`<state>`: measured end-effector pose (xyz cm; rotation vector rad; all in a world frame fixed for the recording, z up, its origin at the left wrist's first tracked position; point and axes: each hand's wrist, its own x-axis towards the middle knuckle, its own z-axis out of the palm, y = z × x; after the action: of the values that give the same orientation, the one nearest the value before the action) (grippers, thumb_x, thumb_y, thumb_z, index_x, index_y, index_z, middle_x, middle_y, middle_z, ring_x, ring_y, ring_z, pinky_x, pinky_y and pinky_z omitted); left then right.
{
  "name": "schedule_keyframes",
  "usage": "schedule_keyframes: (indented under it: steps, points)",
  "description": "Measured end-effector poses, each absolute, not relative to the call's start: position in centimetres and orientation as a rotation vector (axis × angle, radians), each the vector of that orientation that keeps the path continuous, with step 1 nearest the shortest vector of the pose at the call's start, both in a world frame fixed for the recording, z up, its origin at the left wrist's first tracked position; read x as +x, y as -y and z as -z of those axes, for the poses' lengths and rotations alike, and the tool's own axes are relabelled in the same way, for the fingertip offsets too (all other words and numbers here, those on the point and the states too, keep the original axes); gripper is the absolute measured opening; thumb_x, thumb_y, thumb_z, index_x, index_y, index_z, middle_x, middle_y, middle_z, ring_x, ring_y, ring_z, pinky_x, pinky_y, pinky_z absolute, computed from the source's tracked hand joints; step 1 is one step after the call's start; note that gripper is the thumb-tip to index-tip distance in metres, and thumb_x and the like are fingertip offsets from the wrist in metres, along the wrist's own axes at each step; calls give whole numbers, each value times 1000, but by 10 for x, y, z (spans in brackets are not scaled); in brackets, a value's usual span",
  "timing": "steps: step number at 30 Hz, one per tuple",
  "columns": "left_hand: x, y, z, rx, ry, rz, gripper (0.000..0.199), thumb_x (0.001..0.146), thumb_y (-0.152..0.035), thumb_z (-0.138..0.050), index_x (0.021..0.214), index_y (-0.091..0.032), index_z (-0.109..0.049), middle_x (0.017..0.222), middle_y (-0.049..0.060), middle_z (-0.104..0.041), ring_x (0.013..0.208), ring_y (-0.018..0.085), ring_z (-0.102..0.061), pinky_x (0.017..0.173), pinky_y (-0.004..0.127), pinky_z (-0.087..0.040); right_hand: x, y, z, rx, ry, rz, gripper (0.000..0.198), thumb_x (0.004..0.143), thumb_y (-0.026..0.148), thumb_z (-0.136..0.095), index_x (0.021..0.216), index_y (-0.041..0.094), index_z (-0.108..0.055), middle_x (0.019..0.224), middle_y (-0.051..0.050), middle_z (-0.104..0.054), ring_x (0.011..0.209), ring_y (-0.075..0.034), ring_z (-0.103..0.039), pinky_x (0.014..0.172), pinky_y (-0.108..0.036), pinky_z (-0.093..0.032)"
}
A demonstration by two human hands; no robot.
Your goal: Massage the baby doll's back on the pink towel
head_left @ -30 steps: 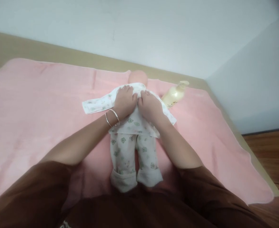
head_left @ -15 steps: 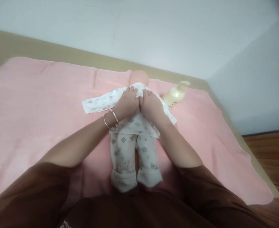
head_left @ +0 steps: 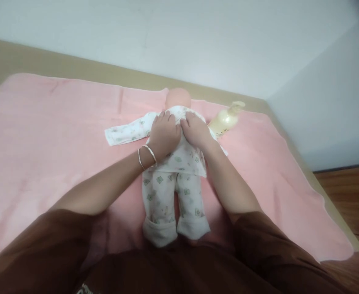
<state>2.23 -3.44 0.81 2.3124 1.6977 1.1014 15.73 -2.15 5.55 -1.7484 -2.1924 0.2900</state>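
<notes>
A baby doll (head_left: 178, 98) in a white patterned shirt (head_left: 182, 161) and matching trousers (head_left: 160, 196) lies lengthwise before me, its smooth head at the far end and no face showing. On the upper left of the shirt rests my left hand (head_left: 165, 132), fingers stretched forward and lying flat, a silver bangle at the wrist. My right hand (head_left: 198, 130) lies beside it on the upper right of the shirt, fingers lightly bent and thumb towards the left hand. Neither hand lifts any cloth that I can see. The hands cover part of the doll's torso.
Under the doll spreads a pink blanket (head_left: 60, 134) on a tan surface (head_left: 84, 63). A pale yellow pump bottle (head_left: 227, 120) leans by the doll's right-hand sleeve. A white wall (head_left: 179, 45) rises behind, and wooden flooring (head_left: 347, 196) shows at the right.
My hands have shifted slightly on the shirt and a small gap has opened between them. The left wrist has turned a little. Doll and bottle stay in place.
</notes>
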Motion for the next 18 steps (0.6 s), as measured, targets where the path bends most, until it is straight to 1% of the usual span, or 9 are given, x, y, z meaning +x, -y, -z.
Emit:
schedule_keyframes:
  steps: [3,5,7,9,13,15,18]
  points:
    - [27,45,-11,2348,-1673,-1079,37,99,-24,-37,121,-6,-62,145,26,-60,144,38,-51,125,58,-39,159,19,-53,-1724,2221,-287,41,101,29,-28,121,11,-59,137,-21,-64,131,-33,-58,115,-52,-46]
    - [26,46,-14,2343,-1637,-1052,38,98,-20,-37,121,-6,-63,145,25,-60,145,38,-52,126,59,-39,159,21,-53,-1729,2222,-274,42,102,29,-27,121,10,-59,134,-21,-65,130,-32,-58,116,-51,-45]
    - [22,43,-18,2291,-1590,-1012,37,94,-17,-39,115,-9,-68,141,22,-65,142,36,-55,127,59,-40,157,24,-54,-1750,2210,-254,42,103,29,-26,121,10,-59,131,-21,-66,128,-32,-59,115,-50,-45]
    - [16,37,-24,2172,-1561,-970,40,90,-16,-41,116,-12,-71,143,17,-66,143,33,-55,129,58,-39,155,28,-56,-1782,2208,-225,43,104,30,-25,121,10,-59,129,-20,-66,125,-33,-60,113,-50,-46]
    - [7,28,-32,1869,-1569,-984,58,83,-18,-45,137,-18,-66,157,3,-56,154,26,-45,137,50,-30,145,37,-55,-1845,2208,-71,43,106,29,-26,122,6,-58,126,-23,-66,126,-34,-60,111,-50,-46]
    - [4,25,-32,1797,-1565,-1002,61,82,-20,-46,140,-18,-65,157,2,-57,153,25,-47,137,46,-31,137,44,-49,-1849,2191,41,43,105,27,-27,122,2,-58,125,-26,-66,126,-36,-59,110,-51,-46]
    - [4,23,-30,1816,-1555,-1055,59,82,-21,-45,137,-17,-68,153,2,-61,148,24,-52,134,44,-37,126,57,-38,-1786,2166,175,46,104,24,-27,125,-2,-58,129,-29,-65,128,-37,-58,110,-53,-46]
